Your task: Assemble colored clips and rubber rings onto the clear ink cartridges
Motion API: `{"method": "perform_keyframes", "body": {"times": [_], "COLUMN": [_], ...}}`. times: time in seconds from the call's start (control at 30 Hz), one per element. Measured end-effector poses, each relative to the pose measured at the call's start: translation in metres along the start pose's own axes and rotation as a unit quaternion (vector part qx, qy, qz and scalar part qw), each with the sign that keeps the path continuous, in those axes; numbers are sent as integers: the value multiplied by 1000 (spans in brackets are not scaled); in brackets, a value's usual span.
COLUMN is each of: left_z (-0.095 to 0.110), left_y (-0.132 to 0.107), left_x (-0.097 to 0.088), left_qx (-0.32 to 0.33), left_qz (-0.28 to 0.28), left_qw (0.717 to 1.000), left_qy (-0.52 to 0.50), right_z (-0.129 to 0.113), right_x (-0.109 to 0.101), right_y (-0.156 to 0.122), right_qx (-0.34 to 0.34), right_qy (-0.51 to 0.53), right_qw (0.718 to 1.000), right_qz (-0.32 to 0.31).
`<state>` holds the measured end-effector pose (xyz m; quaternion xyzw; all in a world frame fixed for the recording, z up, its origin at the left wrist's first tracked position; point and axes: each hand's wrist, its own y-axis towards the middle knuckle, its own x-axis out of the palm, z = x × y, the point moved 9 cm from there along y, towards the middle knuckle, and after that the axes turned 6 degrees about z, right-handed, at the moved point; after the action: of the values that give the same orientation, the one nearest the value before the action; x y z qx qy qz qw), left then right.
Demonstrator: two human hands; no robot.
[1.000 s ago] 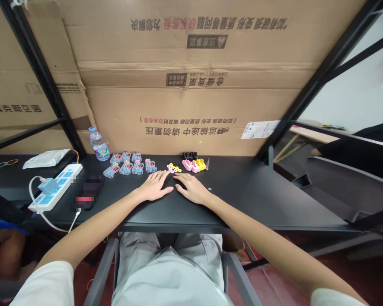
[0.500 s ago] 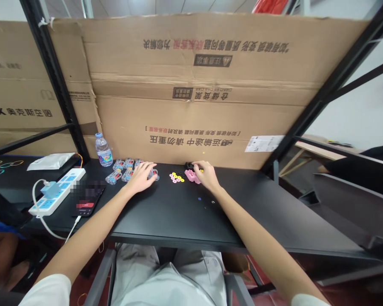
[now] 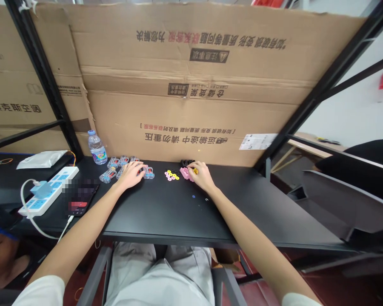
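My left hand (image 3: 130, 175) rests at the right end of a group of clear plastic toy-like pieces (image 3: 108, 174) with red and blue parts inside. Its thumb and forefinger close on the edge of one clear plastic piece (image 3: 149, 172). Further right, my right hand (image 3: 201, 175) is bent over small pink plastic pieces (image 3: 185, 173), thumb and forefinger at a pink piece; its other fingertips are partly hidden. Yellow parts (image 3: 195, 171) show by those fingers. Black pieces (image 3: 187, 162) lie just behind. Between my hands lie several small yellow and pink rings (image 3: 172, 175).
A water bottle (image 3: 97, 148) stands at the back left before the cardboard wall (image 3: 185, 114). A power strip (image 3: 49, 191) and a phone (image 3: 81, 199) with cables lie left. A small blue disc (image 3: 193, 196) is on the black table (image 3: 166, 212). Black posts flank the table.
The view has shifted slightly, so everything sits a little further left. My left fingers have drawn in at the clear pieces; my right hand stays at the pink pieces.
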<state>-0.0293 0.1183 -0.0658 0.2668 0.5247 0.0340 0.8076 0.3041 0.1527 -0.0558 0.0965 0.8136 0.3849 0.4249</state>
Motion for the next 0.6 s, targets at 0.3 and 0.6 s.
{"method": "perform_keyframes", "body": {"times": [0.3, 0.6], "left_z": [7, 19], "left_y": [-2, -3], "left_x": [2, -1], "left_qx": [2, 22], "left_qz": [-27, -39], "left_qw": [1000, 999], "left_qy": [-12, -21], "right_z": [-15, -9], "right_x": [15, 19], "right_y": [-1, -1], "right_qx": [-6, 10], "right_qy": [-56, -50], "right_qw": [998, 998], "right_qz": [14, 33]}}
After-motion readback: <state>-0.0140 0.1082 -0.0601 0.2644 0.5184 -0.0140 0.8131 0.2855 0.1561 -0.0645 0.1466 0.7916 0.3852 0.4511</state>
